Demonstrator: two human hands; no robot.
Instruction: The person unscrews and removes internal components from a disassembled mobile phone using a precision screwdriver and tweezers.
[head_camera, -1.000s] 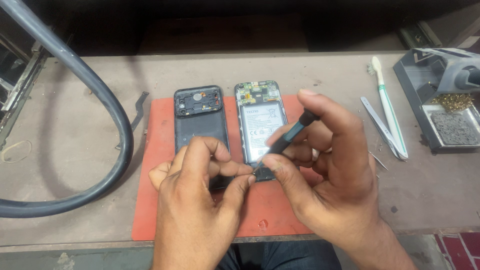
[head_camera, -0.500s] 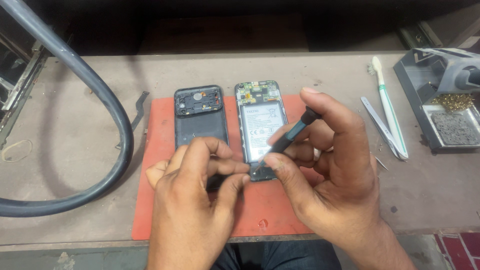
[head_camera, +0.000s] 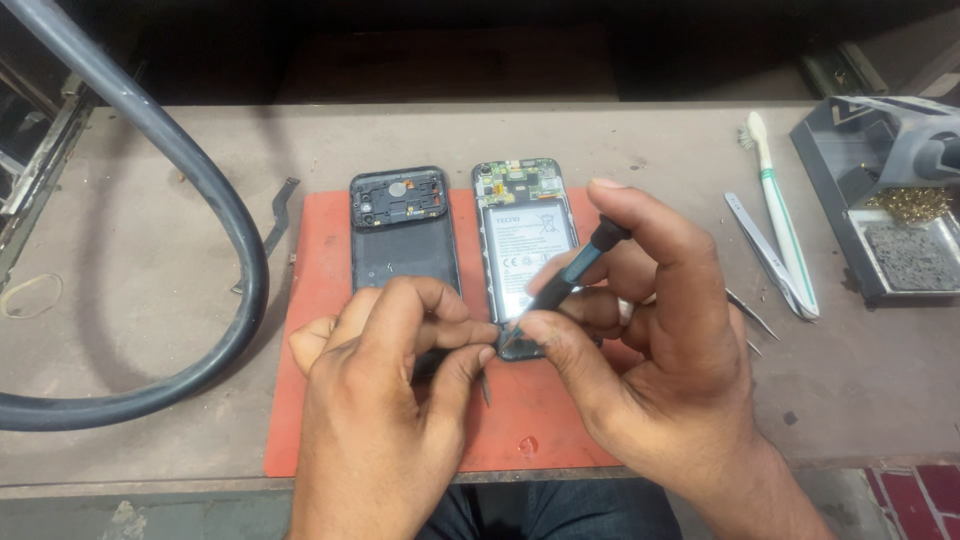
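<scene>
Far out beyond the left hand (head_camera: 375, 400), a thick, smooth grey hose (head_camera: 215, 200) curves in a wide loop across the dusty, matte brown workbench (head_camera: 120, 330), with a thin rubber band (head_camera: 30, 295) lying flat near its outer side and a narrow dark flex strip (head_camera: 280, 205) just inside the bend. The left hand rests on a flat orange-red work mat (head_camera: 310, 400), its fingers curled and pinched together at the bottom edge of the opened phone (head_camera: 527, 240); whether they grip something small there cannot be told. Just above its knuckles lies a detached back cover (head_camera: 403, 235), a dark, rounded rectangle of plastic with camera cut-outs at its top. To its right is the opened phone, flat on the mat, showing a green circuit board above a pale, labelled battery. The right hand (head_camera: 650, 350) grasps a slim black precision screwdriver (head_camera: 560, 280) between thumb and fingers, forefinger capping the top, its tip set at the phone's lower edge beside the left fingertips. Past the right hand lie shiny steel tweezers (head_camera: 765, 255), a white-and-green brush (head_camera: 780, 215), and at the far edge a dark soldering stand (head_camera: 880, 210) with brass wool and a grey sponge.
</scene>
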